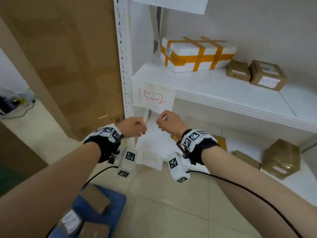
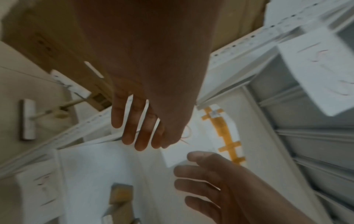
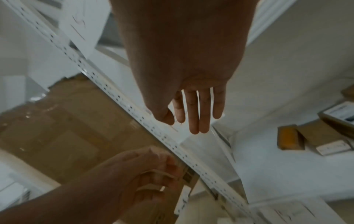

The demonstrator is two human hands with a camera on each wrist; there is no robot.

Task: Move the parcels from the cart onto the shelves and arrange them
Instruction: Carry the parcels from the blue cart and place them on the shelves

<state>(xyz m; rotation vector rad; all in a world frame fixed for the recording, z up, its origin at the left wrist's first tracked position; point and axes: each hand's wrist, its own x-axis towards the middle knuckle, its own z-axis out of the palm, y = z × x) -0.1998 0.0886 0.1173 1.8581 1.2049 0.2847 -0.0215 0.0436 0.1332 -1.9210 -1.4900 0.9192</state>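
White metal shelving [image 1: 223,98] fills the right half of the head view, against a pale wall, with a tall brown cardboard panel [image 1: 68,57] standing at its left. At bottom left, the blue cart [image 1: 106,208] holds flat brown parcels [image 1: 95,198], one of them lying with its long axis running diagonally up and left.

Both hands are raised side by side just below the paper label marked "15-2" [image 1: 152,98]. The left hand [image 1: 133,127] and the right hand [image 1: 169,123] are near each other but apart; the head view shows their backs, while the wrist views show straight, slightly spread fingers [image 2: 141,133] holding nothing.

On the middle shelf sits a white foam box [image 1: 197,55] banded with orange tape, its long axis running along the shelf, left to right. Right of it stand two small brown boxes [image 1: 267,74], close together. On the lower shelf lies another brown parcel [image 1: 281,158], tilted.
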